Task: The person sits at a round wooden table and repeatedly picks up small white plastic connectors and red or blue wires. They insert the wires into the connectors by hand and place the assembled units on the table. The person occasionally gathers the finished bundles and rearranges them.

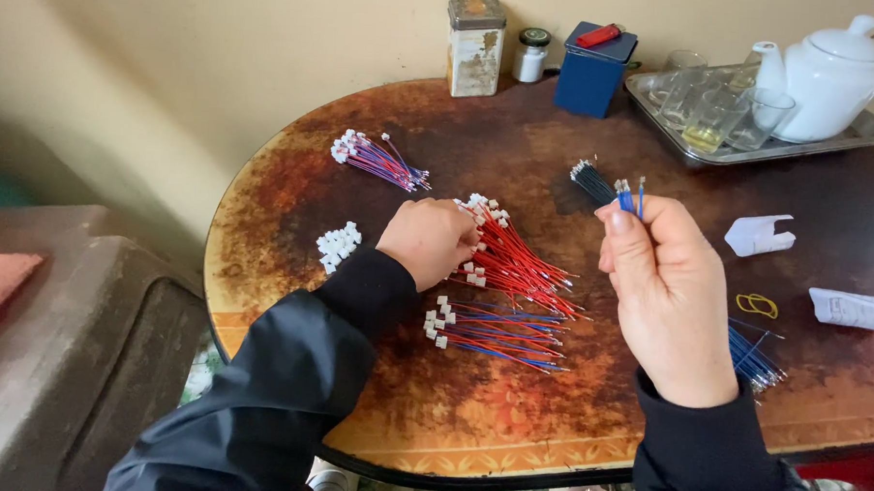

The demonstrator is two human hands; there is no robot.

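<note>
Your right hand [669,302] is up off the surface [451,411], closed around a few thin blue wires [630,196]. Their tips poke out above your fingers. Your left hand [427,240] is down low, curled shut on the big pile of red wires [514,258] with little white plugs on the ends. I cannot tell how many it pinches.

Some work looks done. One neat bunch of red and blue wires with plugs [377,159] lies far back, well apart from your hands. Another flat row of red and blue wires [492,336] lies just in front of your left hand.

A lot looks left. A small heap of loose white plugs [337,245] sits beside your left wrist. More blue wires [753,355] lie by your right wrist, and a dark bundle of wires [592,181] lies just behind your right hand. So I think you are about in the middle.
</note>
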